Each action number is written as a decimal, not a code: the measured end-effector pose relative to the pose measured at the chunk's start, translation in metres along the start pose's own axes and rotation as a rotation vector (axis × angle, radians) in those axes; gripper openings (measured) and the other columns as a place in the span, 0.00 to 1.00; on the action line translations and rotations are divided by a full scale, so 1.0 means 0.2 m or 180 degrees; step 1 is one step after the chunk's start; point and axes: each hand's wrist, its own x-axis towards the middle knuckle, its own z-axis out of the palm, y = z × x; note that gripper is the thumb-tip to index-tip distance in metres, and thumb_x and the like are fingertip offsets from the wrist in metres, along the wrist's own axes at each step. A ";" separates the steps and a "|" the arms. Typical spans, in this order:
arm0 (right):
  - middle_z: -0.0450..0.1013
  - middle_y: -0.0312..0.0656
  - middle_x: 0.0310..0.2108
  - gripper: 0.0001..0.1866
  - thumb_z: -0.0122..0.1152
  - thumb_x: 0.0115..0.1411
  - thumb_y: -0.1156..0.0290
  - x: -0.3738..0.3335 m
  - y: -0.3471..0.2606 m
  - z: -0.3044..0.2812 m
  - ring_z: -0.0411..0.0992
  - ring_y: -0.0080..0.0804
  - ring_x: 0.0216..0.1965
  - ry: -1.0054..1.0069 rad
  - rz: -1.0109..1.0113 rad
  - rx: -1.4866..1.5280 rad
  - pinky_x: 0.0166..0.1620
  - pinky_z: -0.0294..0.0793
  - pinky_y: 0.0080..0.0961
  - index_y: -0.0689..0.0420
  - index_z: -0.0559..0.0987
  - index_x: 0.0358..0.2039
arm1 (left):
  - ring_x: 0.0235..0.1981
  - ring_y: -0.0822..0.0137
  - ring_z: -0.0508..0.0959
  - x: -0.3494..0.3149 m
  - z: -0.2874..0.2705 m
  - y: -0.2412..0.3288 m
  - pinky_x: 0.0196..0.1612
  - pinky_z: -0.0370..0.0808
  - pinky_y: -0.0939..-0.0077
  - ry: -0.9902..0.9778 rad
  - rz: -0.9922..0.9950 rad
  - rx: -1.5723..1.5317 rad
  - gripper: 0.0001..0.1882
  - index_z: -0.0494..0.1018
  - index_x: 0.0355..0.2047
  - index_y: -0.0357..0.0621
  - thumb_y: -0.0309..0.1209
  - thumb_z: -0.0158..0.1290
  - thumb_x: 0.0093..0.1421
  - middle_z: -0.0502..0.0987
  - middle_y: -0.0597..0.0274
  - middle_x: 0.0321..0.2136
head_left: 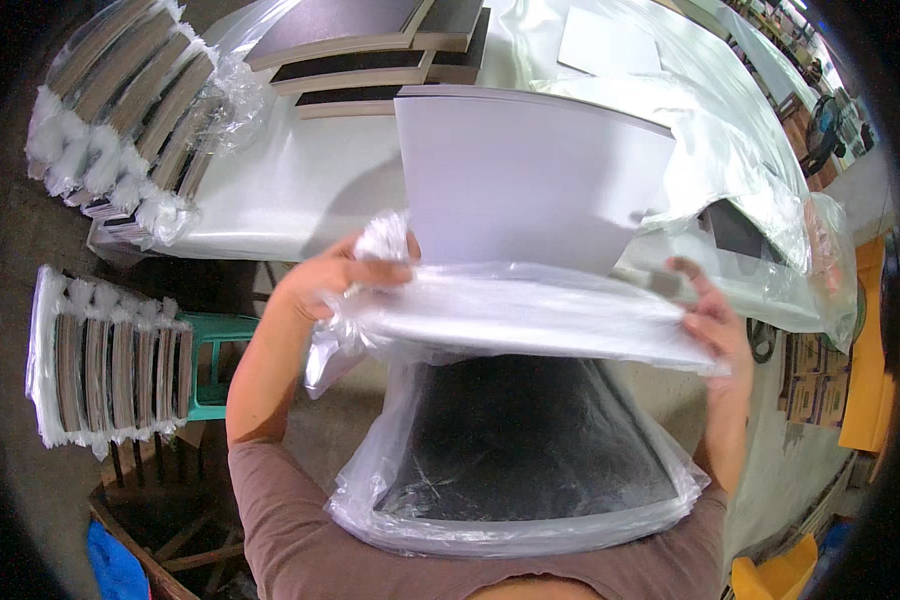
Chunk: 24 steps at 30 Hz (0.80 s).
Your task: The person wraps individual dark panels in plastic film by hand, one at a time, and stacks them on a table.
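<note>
L fingers [382,271], R fingers [706,287] on clr plastic [530,310], blk panel [515,430] under, wht sheets [530,170] beyond

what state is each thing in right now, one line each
left hand: closed on bunched plastic
right hand: at the film's right end, blurred, grip unclear
clear plastic wrap: upper part raised, creased
dark panel: under clear film
large white board: unwrapped, lower edge hidden
grey-edged boards: stacked, unwrapped
left-side bundles: wrapped, plastic bunched at ends
green stool: upright, wrapped boards on it

Head view (wide fisheye): faces downward, close above.
</note>
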 end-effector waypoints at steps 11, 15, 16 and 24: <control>0.67 0.45 0.38 0.23 0.49 0.55 0.67 0.16 0.79 -0.20 0.67 0.28 0.36 0.0444 0.1363 0.0560 0.35 0.67 0.19 0.61 0.61 0.50 | 0.33 0.62 0.71 0.38 -0.12 -0.94 0.38 0.67 0.71 0.1041 -0.1006 0.0044 0.19 0.66 0.41 0.39 0.30 0.53 0.48 0.71 0.55 0.31; 0.67 0.44 0.39 0.26 0.54 0.52 0.64 0.23 1.12 -0.32 0.66 0.29 0.40 0.0403 0.1728 -0.0470 0.37 0.67 0.23 0.59 0.61 0.49 | 0.34 0.56 0.71 0.49 -0.19 -1.28 0.37 0.67 0.67 0.1219 -0.0980 0.1025 0.19 0.65 0.41 0.36 0.29 0.52 0.48 0.71 0.49 0.31; 0.67 0.44 0.39 0.26 0.56 0.51 0.64 0.25 1.17 -0.34 0.66 0.29 0.40 0.0389 0.1806 -0.0844 0.37 0.68 0.23 0.58 0.61 0.49 | 0.34 0.54 0.71 0.50 -0.22 -1.38 0.37 0.67 0.66 0.1211 -0.0950 0.1419 0.19 0.65 0.41 0.36 0.28 0.51 0.47 0.71 0.47 0.31; 0.67 0.37 0.32 0.21 0.65 0.40 0.67 0.33 0.73 -0.47 0.65 0.24 0.33 -0.0828 0.0835 -0.2271 0.35 0.65 0.20 0.58 0.70 0.35 | 0.33 0.45 0.73 0.23 -0.69 -1.15 0.33 0.68 0.58 0.2902 0.0045 0.3198 0.19 0.63 0.42 0.36 0.21 0.44 0.47 0.72 0.41 0.31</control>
